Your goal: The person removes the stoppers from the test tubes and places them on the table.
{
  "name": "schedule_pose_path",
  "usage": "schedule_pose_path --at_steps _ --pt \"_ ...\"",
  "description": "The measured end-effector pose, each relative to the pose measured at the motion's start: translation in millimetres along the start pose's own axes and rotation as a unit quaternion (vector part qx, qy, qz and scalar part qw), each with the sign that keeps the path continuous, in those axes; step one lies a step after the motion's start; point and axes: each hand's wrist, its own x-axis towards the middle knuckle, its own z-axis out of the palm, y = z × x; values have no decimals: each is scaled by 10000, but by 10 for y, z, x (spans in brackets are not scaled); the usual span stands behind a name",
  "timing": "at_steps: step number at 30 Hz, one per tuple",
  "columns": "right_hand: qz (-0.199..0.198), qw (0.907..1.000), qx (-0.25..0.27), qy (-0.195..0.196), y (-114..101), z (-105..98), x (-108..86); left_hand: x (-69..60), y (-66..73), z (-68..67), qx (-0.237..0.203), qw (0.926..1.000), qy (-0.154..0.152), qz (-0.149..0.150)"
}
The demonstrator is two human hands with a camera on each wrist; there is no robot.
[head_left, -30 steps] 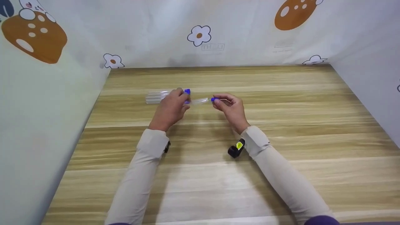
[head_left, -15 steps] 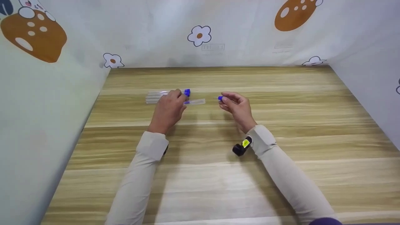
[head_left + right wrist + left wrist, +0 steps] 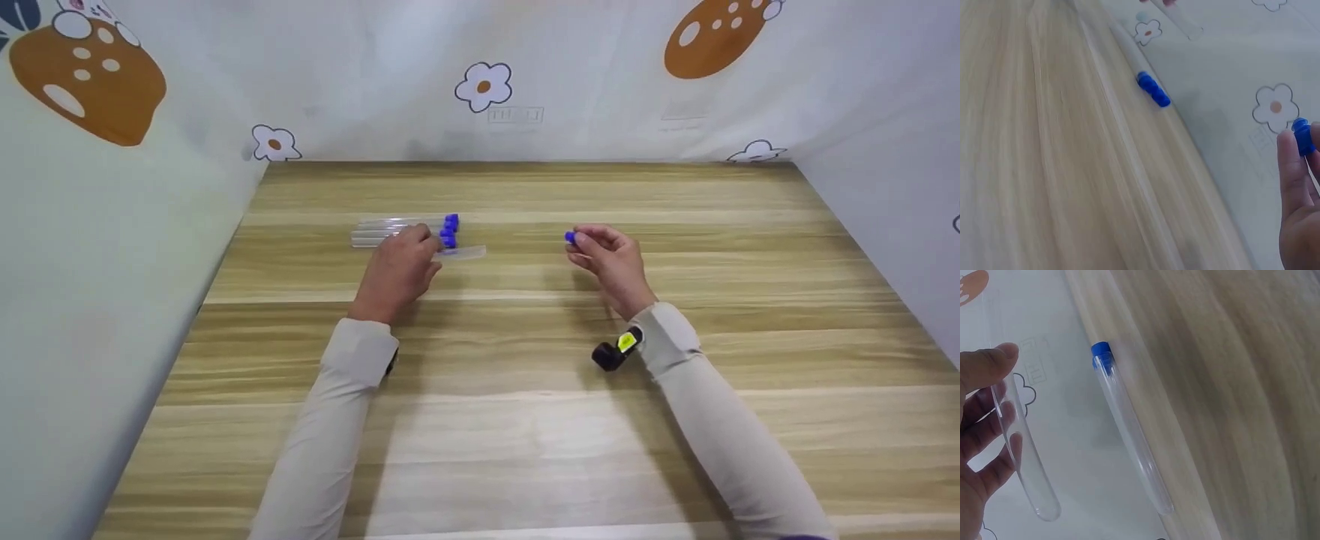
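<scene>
My left hand [image 3: 397,270] grips a clear test tube [image 3: 463,253] without a cap; its thumb and fingers close around the tube, and the rounded end [image 3: 1045,509] shows in the left wrist view. Well off to the right, a small blue cap [image 3: 571,237] is pinched between the thumb and fingers of my right hand [image 3: 611,262]. The cap [image 3: 1303,136] appears again in the right wrist view, apart from any tube. Several test tubes [image 3: 367,236] with blue caps [image 3: 450,231] lie side by side on the table, partly hidden behind my left hand.
The wood-grain table [image 3: 510,420] extends around both hands. A pale patterned sheet [image 3: 375,90] covers the walls at the back and sides. Each wrist wears a small black camera, the right one [image 3: 615,354] plainly visible.
My right hand has drawn away to the right with the blue cap, widening the gap from the tube. My left hand has shifted slightly left and nearer with the tube.
</scene>
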Motion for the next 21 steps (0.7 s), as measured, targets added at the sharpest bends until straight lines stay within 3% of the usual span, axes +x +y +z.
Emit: schedule_pose_path --at_steps 7,14,21 --pt "77 9997 -148 188 -33 -239 24 -20 -31 31 -484 9986 -178 -126" --pt "229 9992 -227 234 -27 -448 42 -56 -100 53 -483 9983 -269 -209" --pt "366 9933 -990 463 -19 -612 37 -50 -136 84 -522 9960 -633 -364"
